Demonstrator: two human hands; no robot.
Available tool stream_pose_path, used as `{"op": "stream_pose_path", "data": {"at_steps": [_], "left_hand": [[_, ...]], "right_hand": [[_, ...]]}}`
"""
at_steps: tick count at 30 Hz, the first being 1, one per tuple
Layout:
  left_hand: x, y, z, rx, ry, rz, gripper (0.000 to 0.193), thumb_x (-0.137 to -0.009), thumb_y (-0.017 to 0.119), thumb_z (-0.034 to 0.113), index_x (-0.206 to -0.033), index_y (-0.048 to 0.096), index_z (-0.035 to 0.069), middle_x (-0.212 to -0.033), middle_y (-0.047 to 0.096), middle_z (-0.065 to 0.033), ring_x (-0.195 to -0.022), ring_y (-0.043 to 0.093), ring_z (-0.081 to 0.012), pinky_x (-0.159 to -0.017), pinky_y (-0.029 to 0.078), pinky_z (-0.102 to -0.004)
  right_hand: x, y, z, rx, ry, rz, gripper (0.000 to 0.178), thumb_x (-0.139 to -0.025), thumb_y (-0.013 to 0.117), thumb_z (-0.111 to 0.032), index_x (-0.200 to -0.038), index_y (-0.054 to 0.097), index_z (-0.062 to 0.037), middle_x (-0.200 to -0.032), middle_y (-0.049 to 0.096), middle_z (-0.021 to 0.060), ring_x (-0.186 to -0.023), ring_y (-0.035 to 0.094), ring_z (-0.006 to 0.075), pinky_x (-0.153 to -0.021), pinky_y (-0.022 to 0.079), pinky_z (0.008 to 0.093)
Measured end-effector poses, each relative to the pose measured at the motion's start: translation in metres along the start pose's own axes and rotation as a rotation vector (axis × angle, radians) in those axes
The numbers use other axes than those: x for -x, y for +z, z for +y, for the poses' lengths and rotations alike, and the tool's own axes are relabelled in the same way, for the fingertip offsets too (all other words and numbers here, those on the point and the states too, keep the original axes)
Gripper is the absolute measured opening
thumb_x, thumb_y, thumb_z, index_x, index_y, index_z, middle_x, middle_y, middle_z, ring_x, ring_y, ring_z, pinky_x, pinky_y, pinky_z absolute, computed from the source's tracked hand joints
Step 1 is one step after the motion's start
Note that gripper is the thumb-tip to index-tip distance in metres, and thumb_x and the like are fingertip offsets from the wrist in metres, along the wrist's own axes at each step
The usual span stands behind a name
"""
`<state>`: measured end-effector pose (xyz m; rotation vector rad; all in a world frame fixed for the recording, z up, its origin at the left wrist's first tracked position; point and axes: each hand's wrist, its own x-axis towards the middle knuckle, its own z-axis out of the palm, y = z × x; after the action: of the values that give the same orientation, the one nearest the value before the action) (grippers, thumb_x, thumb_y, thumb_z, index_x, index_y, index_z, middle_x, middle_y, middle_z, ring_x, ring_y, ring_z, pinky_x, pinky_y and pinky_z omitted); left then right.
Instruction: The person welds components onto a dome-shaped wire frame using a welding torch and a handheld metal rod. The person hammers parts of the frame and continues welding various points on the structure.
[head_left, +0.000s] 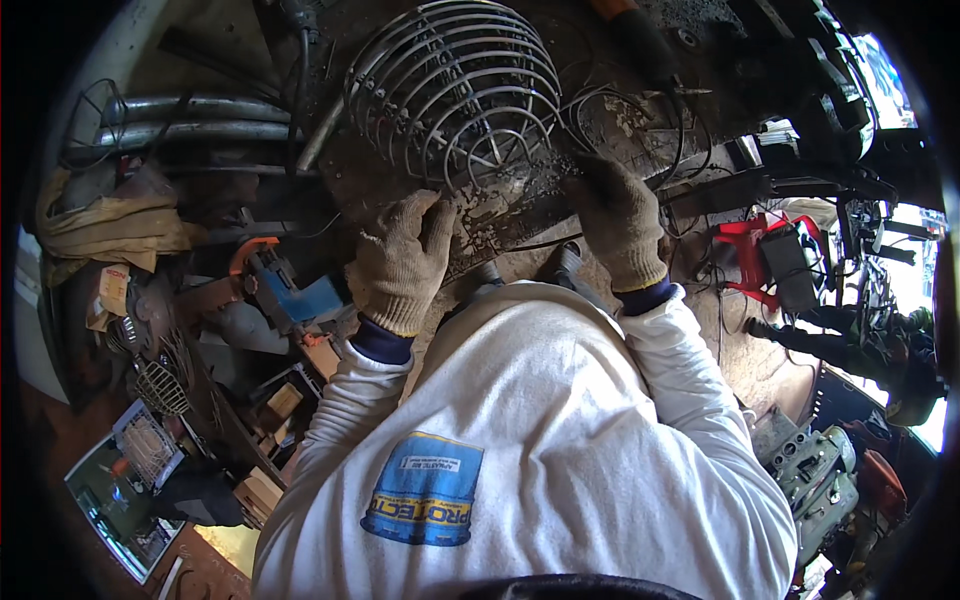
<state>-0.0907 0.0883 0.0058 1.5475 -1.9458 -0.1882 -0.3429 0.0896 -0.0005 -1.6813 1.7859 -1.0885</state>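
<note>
A round metal wire cage, built of curved rings joined by crossbars, lies on the dark, worn workbench in front of me. My left hand, in a knitted beige glove, is by the bench's near edge, just below the cage's left side. Its fingers are curled in, and whatever they hold, if anything, is hidden. To the lower right of the cage, my right hand wears a similar glove with dark, sooty fingers. Those fingers point at the bench top and blend into the shadow, so their grip is unclear.
Metal pipes lie at the far left, above a tan cloth. A dark tool with an orange end and loose cables rest at the back right. A blue-and-orange tool stands left; a red plastic chair is right.
</note>
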Motion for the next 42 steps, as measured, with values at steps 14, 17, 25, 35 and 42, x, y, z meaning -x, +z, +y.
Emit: {"op": "stream_pose_path", "data": {"at_steps": [14,17,25,35,42], "left_hand": [[0.008,0.025,0.034,-0.174,-0.192,0.007,0.031,-0.09,0.071,0.032,-0.105,0.067,0.006,-0.094,0.071,-0.0132,-0.083,0.068,-0.0327,-0.073,0.053,-0.0385],[0.011,0.025,0.042,-0.235,-0.216,0.01,0.032,-0.091,0.071,0.031,-0.107,0.066,0.004,-0.096,0.07,-0.0154,-0.085,0.068,-0.0338,-0.075,0.053,-0.0399],[0.035,0.032,0.077,-0.226,-0.346,0.047,0.035,-0.09,0.071,0.032,-0.113,0.067,0.007,-0.106,0.071,-0.016,-0.088,0.07,-0.0331,-0.077,0.055,-0.0398],[0.05,0.058,0.062,-0.374,-0.312,0.023,0.034,-0.089,0.069,0.039,-0.112,0.068,0.012,-0.11,0.071,-0.0137,-0.098,0.069,-0.0343,-0.081,0.056,-0.043],[0.047,0.062,0.056,-0.3,-0.202,0.066,0.026,-0.089,0.071,0.029,-0.107,0.069,0.01,-0.108,0.07,-0.0136,-0.101,0.067,-0.0332,-0.084,0.055,-0.0429]], "right_hand": [[0.014,-0.054,0.04,-0.09,-0.096,-0.433,0.029,-0.089,0.069,-0.028,-0.109,0.071,-0.0069,-0.099,0.072,0.017,-0.092,0.069,0.0348,-0.077,0.055,0.0417],[0.014,-0.064,0.059,-0.114,-0.116,-0.48,0.03,-0.089,0.069,-0.028,-0.11,0.071,-0.0069,-0.101,0.072,0.0172,-0.093,0.069,0.0347,-0.078,0.055,0.0412],[0.006,-0.09,0.095,-0.223,-0.157,-0.532,0.029,-0.089,0.069,-0.025,-0.109,0.069,-0.0035,-0.101,0.071,0.0167,-0.092,0.069,0.0353,-0.078,0.055,0.0411],[0.004,-0.102,0.114,-0.226,-0.115,-0.566,0.031,-0.088,0.07,-0.023,-0.111,0.07,-0.003,-0.103,0.072,0.0177,-0.094,0.07,0.0325,-0.08,0.055,0.0385],[0.001,-0.1,0.114,-0.21,-0.057,-0.533,0.032,-0.089,0.069,-0.028,-0.112,0.07,-0.0056,-0.103,0.072,0.0168,-0.095,0.07,0.0339,-0.081,0.055,0.0406]]}}
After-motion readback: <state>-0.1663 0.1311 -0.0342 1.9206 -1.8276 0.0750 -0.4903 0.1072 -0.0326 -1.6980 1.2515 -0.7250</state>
